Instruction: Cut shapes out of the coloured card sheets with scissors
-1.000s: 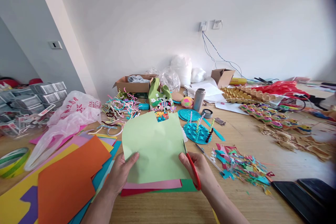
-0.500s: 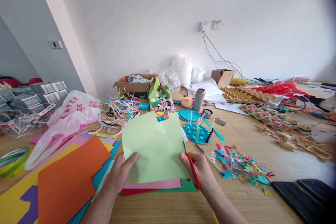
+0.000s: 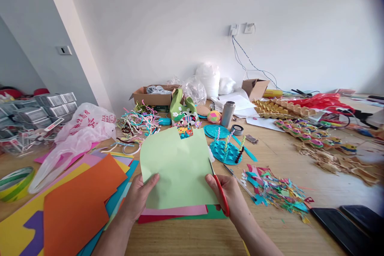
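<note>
A sheet of light green paper (image 3: pixel 177 168) is held up in front of me, with a small rectangular notch cut from its top edge. My left hand (image 3: pixel 141 194) pinches its left side, thumb on the front face. At the right edge my right hand (image 3: pixel 226 192) grips the paper between thumb and fingers, and also holds red-handled scissors (image 3: pixel 221 190) whose blades point up and away. Below the sheet, pink paper (image 3: pixel 180 210) and red and green sheets lie on the table. Orange paper (image 3: pixel 81 204) tops a coloured stack to the left.
Coloured paper scraps (image 3: pixel 276 188) lie to the right, near two black phones (image 3: pixel 339 228). Behind the sheet are blue discs with pipe cleaners (image 3: pixel 226 151), a metal flask (image 3: pixel 228 114) and a pile of pipe cleaners (image 3: pixel 139 120). Tape (image 3: pixel 16 184) and a plastic bag (image 3: pixel 81 136) are left.
Almost nothing differs. The green sheet's lower edge has lifted very slightly, and both hands keep the same hold.
</note>
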`<state>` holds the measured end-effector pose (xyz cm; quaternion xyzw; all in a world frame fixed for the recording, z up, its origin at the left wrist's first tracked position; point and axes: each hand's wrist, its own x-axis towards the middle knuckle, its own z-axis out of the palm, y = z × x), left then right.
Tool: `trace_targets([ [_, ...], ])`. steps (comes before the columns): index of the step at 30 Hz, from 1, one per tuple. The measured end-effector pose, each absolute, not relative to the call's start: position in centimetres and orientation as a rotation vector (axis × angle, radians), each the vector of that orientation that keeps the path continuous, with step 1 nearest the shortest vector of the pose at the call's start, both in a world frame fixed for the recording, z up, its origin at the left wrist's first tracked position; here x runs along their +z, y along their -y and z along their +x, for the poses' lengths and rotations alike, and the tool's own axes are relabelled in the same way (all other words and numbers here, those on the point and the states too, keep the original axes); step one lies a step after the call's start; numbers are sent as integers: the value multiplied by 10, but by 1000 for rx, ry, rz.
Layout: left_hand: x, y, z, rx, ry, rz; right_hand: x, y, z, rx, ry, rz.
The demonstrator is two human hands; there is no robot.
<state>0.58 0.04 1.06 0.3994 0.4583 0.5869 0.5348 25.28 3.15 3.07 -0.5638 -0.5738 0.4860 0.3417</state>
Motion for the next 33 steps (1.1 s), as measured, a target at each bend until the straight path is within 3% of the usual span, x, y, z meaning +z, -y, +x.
trace_targets([
  [9, 12, 1, 6, 1405, -1110, 946, 28, -34, 253, 1269, 1525, -1466],
  [16, 9, 0, 6, 1378, -1117, 956, 27, -39, 257, 1046, 1631, -1463],
  [33, 16, 2, 12, 1364, -1135, 917, 29, -37, 256, 1104, 1605, -1434],
])
